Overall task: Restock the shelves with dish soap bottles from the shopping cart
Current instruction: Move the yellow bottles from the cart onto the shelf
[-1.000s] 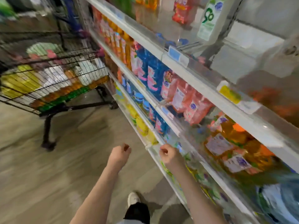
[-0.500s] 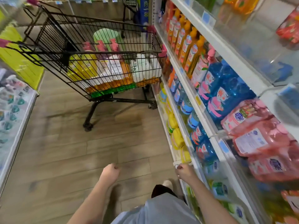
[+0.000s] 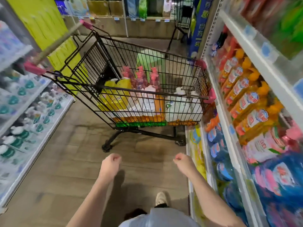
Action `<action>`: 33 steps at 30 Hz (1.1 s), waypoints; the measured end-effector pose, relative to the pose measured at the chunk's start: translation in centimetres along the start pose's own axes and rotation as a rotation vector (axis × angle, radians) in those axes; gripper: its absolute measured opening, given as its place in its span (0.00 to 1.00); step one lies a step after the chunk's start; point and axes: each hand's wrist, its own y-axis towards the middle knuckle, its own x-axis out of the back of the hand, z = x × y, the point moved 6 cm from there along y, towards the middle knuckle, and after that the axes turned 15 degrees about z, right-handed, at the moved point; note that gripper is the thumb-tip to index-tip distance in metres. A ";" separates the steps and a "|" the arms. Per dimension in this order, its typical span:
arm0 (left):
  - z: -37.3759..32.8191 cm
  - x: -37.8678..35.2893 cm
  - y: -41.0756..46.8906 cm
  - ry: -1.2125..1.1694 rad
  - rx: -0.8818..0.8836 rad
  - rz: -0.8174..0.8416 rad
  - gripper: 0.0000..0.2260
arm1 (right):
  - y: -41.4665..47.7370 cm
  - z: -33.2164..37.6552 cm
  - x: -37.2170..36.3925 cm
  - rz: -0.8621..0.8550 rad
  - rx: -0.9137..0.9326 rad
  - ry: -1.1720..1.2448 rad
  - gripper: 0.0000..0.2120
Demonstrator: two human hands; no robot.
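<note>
A black wire shopping cart (image 3: 91,76) with pink corner guards stands in the aisle ahead of me. Inside it are yellow bottles (image 3: 114,94), pink pump bottles (image 3: 141,82) and white bottles (image 3: 180,104). The shelves (image 3: 232,122) on my right carry orange, pink and blue dish soap bottles. My left hand (image 3: 110,163) and my right hand (image 3: 182,161) hang low in front of me, fingers curled, holding nothing, well short of the cart.
A second shelving unit (image 3: 24,128) with green-capped bottles runs along the left. A yellow pillar (image 3: 49,30) stands behind the cart. Another cart (image 3: 182,17) is at the far end. Wooden floor (image 3: 65,169) lies between me and the cart.
My view has swung from the right shelves to face the cart. My right hand has come off the lower shelf edge; both hands now hang over the floor.
</note>
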 end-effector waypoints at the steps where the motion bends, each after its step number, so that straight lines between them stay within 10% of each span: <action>1: -2.2 1.2 0.9 -0.033 -0.048 -0.054 0.09 | 0.7 2.8 1.6 -0.031 0.056 -0.003 0.11; 14: -24.2 15.9 15.0 0.340 -0.447 -0.452 0.14 | 10.5 29.4 10.4 -0.331 0.488 -0.190 0.14; 22: -24.2 19.4 32.2 0.635 0.024 0.069 0.26 | 22.4 36.1 7.2 0.125 0.183 -0.304 0.18; 33: -21.2 20.5 42.0 0.646 0.324 0.163 0.33 | 33.0 41.8 4.9 0.326 0.089 -0.059 0.21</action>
